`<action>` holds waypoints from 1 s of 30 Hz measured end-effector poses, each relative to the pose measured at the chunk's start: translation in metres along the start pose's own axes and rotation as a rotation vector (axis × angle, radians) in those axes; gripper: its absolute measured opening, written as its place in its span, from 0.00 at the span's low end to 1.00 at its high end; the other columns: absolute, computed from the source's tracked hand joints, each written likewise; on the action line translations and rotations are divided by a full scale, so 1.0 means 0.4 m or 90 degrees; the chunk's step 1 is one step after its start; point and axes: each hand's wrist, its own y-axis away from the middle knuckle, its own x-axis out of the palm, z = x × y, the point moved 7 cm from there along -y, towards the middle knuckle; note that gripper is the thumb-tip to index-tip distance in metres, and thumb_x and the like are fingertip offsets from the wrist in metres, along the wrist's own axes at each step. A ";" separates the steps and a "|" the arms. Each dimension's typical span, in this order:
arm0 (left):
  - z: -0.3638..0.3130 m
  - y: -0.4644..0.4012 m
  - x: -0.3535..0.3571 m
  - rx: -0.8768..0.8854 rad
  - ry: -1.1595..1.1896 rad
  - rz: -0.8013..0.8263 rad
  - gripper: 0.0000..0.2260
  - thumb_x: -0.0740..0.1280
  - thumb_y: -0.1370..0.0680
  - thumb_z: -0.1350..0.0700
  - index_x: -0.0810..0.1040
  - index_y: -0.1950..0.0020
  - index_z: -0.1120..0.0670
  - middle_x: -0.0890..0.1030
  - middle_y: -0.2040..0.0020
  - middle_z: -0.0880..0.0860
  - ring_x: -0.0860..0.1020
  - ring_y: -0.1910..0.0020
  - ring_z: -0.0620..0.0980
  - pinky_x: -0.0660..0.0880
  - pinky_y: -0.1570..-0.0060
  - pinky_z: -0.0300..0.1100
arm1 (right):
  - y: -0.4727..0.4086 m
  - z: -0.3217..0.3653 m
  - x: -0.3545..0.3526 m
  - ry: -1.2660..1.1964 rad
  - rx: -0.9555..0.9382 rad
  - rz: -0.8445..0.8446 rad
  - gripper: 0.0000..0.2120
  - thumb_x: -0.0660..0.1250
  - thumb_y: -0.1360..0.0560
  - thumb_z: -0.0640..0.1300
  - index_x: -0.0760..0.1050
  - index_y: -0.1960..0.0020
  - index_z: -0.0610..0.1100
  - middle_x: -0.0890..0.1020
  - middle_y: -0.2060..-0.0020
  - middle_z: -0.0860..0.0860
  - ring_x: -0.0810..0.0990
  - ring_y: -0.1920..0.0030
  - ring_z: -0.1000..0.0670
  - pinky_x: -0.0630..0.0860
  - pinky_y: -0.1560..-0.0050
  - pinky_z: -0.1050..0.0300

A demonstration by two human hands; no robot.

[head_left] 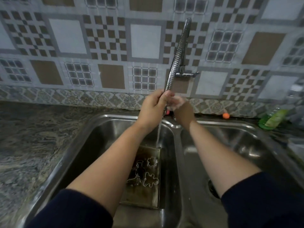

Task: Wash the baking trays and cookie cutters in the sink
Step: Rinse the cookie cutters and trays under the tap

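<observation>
Left hand (152, 104) around faucet hose (176, 58)

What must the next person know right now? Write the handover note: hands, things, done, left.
Left hand: grips the end of the flexible faucet hose, aiming it down.
Right hand: up beside the hose end, blurred; its grip cannot be told.
Water stream runs into the left basin.
Baking tray lies flat in the left basin, stained brown; the cookie cutters sit on it.
Right basin holds none of the job's things in view.
Done: things in the sink, water on.
Left: scrub and rinse tray and cutters; none looks washed yet.
</observation>
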 end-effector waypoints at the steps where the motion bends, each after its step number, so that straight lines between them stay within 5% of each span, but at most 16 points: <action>1: 0.000 0.002 0.000 -0.003 0.002 -0.005 0.11 0.57 0.17 0.58 0.77 0.45 0.61 0.83 0.57 0.51 0.81 0.60 0.36 0.75 0.63 0.29 | 0.030 0.004 0.027 -0.023 0.003 0.010 0.13 0.58 0.23 0.35 0.76 0.42 0.41 0.80 0.46 0.44 0.79 0.47 0.44 0.73 0.49 0.57; 3: 0.001 0.007 -0.001 -0.013 0.012 -0.022 0.11 0.58 0.17 0.57 0.78 0.45 0.61 0.82 0.58 0.49 0.81 0.60 0.35 0.76 0.63 0.28 | 0.099 -0.008 0.073 -0.216 0.094 0.018 0.11 0.57 0.22 0.35 0.78 0.51 0.42 0.81 0.51 0.40 0.79 0.50 0.39 0.75 0.49 0.49; 5: 0.011 0.018 -0.002 -0.025 0.026 -0.041 0.11 0.58 0.17 0.56 0.79 0.49 0.58 0.83 0.57 0.49 0.81 0.58 0.37 0.77 0.58 0.31 | 0.161 -0.034 0.118 -0.398 0.236 0.029 0.09 0.58 0.21 0.35 0.77 0.47 0.39 0.80 0.52 0.38 0.79 0.57 0.44 0.77 0.56 0.56; 9: 0.082 0.064 0.004 -0.101 0.081 -0.042 0.10 0.59 0.18 0.55 0.79 0.49 0.57 0.83 0.53 0.59 0.83 0.55 0.51 0.81 0.54 0.49 | 0.219 -0.052 0.169 -0.489 0.393 0.085 0.11 0.53 0.19 0.36 0.72 0.55 0.40 0.77 0.63 0.45 0.75 0.65 0.51 0.76 0.54 0.56; 11: 0.118 0.090 -0.007 -0.105 0.055 -0.053 0.08 0.61 0.19 0.54 0.79 0.51 0.54 0.82 0.59 0.54 0.81 0.62 0.45 0.80 0.61 0.43 | 0.237 -0.057 0.187 -0.593 0.452 0.100 0.14 0.49 0.18 0.39 0.71 0.56 0.41 0.77 0.67 0.48 0.73 0.67 0.50 0.72 0.56 0.57; 13: 0.145 0.110 -0.020 -0.095 0.030 -0.061 0.07 0.63 0.20 0.55 0.78 0.55 0.54 0.79 0.64 0.50 0.77 0.68 0.41 0.76 0.66 0.35 | 0.256 -0.068 0.208 -0.637 0.480 0.122 0.15 0.47 0.18 0.40 0.72 0.50 0.38 0.80 0.59 0.45 0.78 0.61 0.46 0.73 0.55 0.59; 15: 0.186 0.125 -0.027 -0.117 0.013 -0.053 0.06 0.65 0.20 0.56 0.79 0.56 0.54 0.78 0.66 0.49 0.75 0.70 0.40 0.73 0.68 0.32 | 0.278 -0.097 0.230 -0.587 0.498 0.116 0.11 0.53 0.19 0.37 0.73 0.47 0.36 0.82 0.57 0.40 0.82 0.60 0.45 0.79 0.60 0.61; 17: 0.244 0.145 -0.033 -0.159 -0.033 -0.039 0.06 0.65 0.21 0.58 0.79 0.56 0.52 0.80 0.65 0.48 0.77 0.67 0.41 0.75 0.64 0.33 | 0.306 -0.126 0.268 -0.567 0.530 0.134 0.06 0.58 0.21 0.36 0.74 0.49 0.36 0.79 0.67 0.44 0.78 0.74 0.51 0.74 0.76 0.63; 19: 0.320 0.177 -0.045 -0.213 -0.087 -0.026 0.08 0.64 0.21 0.60 0.80 0.55 0.51 0.82 0.63 0.47 0.80 0.63 0.40 0.76 0.62 0.31 | 0.319 -0.177 0.302 -0.405 0.480 0.147 0.09 0.60 0.21 0.36 0.75 0.43 0.35 0.79 0.64 0.45 0.79 0.69 0.51 0.78 0.68 0.60; 22: 0.456 0.249 -0.062 -0.318 -0.224 0.051 0.11 0.60 0.20 0.64 0.81 0.47 0.54 0.83 0.53 0.50 0.81 0.54 0.44 0.73 0.60 0.26 | 0.353 -0.230 0.363 0.010 0.354 0.261 0.12 0.61 0.22 0.39 0.75 0.40 0.40 0.79 0.46 0.43 0.79 0.51 0.46 0.77 0.51 0.54; 25: 0.569 0.330 -0.065 -0.401 -0.362 0.190 0.13 0.61 0.21 0.65 0.79 0.39 0.55 0.81 0.42 0.51 0.77 0.43 0.46 0.71 0.45 0.32 | 0.403 -0.281 0.426 0.294 0.288 0.403 0.14 0.58 0.21 0.39 0.72 0.37 0.43 0.74 0.39 0.43 0.74 0.42 0.44 0.74 0.44 0.52; 30: 0.619 0.355 -0.058 -0.404 -0.382 0.240 0.14 0.62 0.21 0.63 0.77 0.37 0.52 0.78 0.38 0.51 0.75 0.37 0.49 0.71 0.36 0.42 | 0.391 -0.281 0.412 0.389 0.232 0.328 0.10 0.57 0.21 0.40 0.77 0.47 0.45 0.80 0.49 0.46 0.78 0.50 0.46 0.77 0.51 0.52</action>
